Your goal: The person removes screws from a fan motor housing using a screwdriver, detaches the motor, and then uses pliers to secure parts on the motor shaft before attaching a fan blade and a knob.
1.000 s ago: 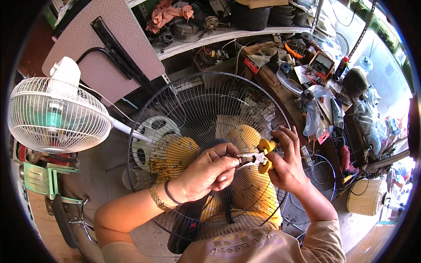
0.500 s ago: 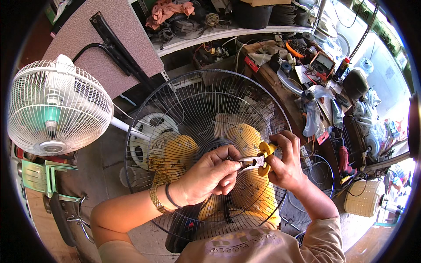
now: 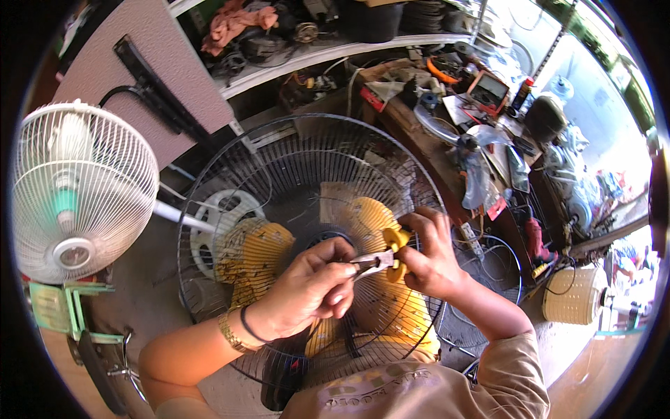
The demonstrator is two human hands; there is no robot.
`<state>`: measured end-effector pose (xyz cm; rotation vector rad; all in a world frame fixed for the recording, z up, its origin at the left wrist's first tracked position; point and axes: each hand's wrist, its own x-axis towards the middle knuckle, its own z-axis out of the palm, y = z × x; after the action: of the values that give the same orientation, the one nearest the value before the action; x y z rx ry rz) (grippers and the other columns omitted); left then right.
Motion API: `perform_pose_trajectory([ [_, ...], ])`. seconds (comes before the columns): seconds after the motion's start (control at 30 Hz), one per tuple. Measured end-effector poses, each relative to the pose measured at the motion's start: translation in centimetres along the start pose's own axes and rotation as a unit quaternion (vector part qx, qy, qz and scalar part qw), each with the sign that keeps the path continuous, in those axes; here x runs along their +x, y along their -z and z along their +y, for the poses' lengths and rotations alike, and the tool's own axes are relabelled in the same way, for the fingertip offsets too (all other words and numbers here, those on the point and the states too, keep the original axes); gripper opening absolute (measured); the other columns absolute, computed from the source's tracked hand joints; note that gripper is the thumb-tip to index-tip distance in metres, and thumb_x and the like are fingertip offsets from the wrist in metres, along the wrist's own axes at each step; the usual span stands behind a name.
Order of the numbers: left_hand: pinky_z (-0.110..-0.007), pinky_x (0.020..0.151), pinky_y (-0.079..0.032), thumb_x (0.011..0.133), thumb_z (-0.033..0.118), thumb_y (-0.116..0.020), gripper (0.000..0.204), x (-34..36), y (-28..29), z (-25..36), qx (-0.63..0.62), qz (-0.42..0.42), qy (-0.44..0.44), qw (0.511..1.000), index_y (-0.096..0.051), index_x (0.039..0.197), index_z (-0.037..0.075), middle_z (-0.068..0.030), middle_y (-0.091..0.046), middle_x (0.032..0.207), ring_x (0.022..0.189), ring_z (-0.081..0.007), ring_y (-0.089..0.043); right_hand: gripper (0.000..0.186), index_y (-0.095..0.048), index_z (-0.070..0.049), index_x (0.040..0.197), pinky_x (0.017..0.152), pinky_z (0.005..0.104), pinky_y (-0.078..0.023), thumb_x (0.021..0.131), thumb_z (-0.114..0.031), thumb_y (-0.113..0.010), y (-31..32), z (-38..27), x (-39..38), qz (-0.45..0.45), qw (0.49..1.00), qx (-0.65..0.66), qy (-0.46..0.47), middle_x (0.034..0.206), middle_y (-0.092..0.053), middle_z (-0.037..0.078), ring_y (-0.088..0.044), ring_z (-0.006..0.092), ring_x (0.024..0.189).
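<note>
My right hand [image 3: 434, 264] is closed around the yellow handles of a pair of pliers [image 3: 377, 262], whose metal jaws point toward my left hand. The thumb and index finger of my left hand [image 3: 310, 283] pinch together at the jaw tips. Whatever small piece they grip there is mostly hidden by the fingers. Beneath both hands, a large round black wire fan guard [image 3: 314, 150] rests over my lap, and yellow patterned trousers [image 3: 380, 227] show through its wires.
At the left stands a white caged fan [image 3: 87, 188]. A cluttered wooden bench [image 3: 405, 136] on the right carries a meter [image 3: 487, 92], plastic bags and tools. Beside it are a red drill [image 3: 533, 241] and a cream slotted tub [image 3: 574, 296]. A loaded shelf [image 3: 314, 59] runs across the back.
The whole view has shifted, so hands, guard and bench appear farther left. The plier jaws look closer together than before. Both hands keep their hold.
</note>
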<state>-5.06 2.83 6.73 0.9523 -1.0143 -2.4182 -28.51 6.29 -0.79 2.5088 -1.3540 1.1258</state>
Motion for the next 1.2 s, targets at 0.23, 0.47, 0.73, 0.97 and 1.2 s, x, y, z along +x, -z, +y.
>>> perform_pose_trajectory([
  [0.23,-0.018,0.040,-0.030,0.096,0.017,-0.051,0.007,0.8,1.1,0.6,0.014,0.037,-0.026,0.999,-0.050,0.102,0.013,0.0018,-0.043,0.060,0.051,-0.0103,-0.050,0.029,-0.062,-0.009,0.091,0.092,0.0548,-0.037,0.062,-0.008,-0.065,0.1,-0.4,0.0,-0.037,0.997,0.021,-0.070,0.120,-0.051,0.019,-0.046,0.0398,0.114],
  [0.47,-0.018,0.042,-0.037,0.093,0.009,-0.057,0.008,1.2,4.9,3.7,0.392,0.119,-0.066,0.910,-0.055,0.090,0.002,0.0021,-0.054,0.064,0.046,-0.0031,-0.048,0.041,-0.058,-0.002,0.108,0.093,0.0445,-0.040,0.069,0.003,-0.065,3.9,11.5,-6.0,0.149,0.915,-0.131,-0.350,0.120,-0.050,0.021,-0.049,0.0398,0.109],
  [0.73,-0.021,0.039,-0.040,0.093,0.013,-0.058,0.014,1.8,4.7,2.5,0.460,0.115,0.033,0.880,-0.060,0.091,-0.001,-0.0016,-0.063,0.066,0.044,-0.0042,-0.050,0.061,-0.045,-0.005,0.136,0.097,0.0474,-0.041,0.080,-0.020,-0.064,3.4,24.1,-16.7,0.015,0.775,-0.303,-0.555,0.134,-0.044,0.021,-0.048,0.0430,0.116],
  [0.97,-0.022,0.040,-0.041,0.092,0.014,-0.059,0.016,1.9,4.5,2.0,0.444,0.112,0.080,0.886,-0.062,0.089,-0.001,-0.0009,-0.059,0.063,0.043,-0.0056,-0.052,0.061,-0.047,-0.011,0.136,0.090,0.0500,-0.046,0.080,-0.024,-0.065,1.0,24.1,-14.9,-0.067,0.738,-0.347,-0.575,0.132,-0.044,0.016,-0.050,0.0403,0.114],
  [1.2,-0.022,0.040,-0.042,0.091,0.016,-0.060,0.019,2.1,5.0,2.2,0.432,0.092,0.088,0.893,-0.064,0.088,-0.002,-0.0015,-0.058,0.060,0.042,-0.0067,-0.053,0.060,-0.048,-0.014,0.135,0.090,0.0506,-0.046,0.079,-0.023,-0.067,0.7,24.4,-14.6,-0.093,0.744,-0.368,-0.550,0.133,-0.044,0.014,-0.049,0.0393,0.115],
])
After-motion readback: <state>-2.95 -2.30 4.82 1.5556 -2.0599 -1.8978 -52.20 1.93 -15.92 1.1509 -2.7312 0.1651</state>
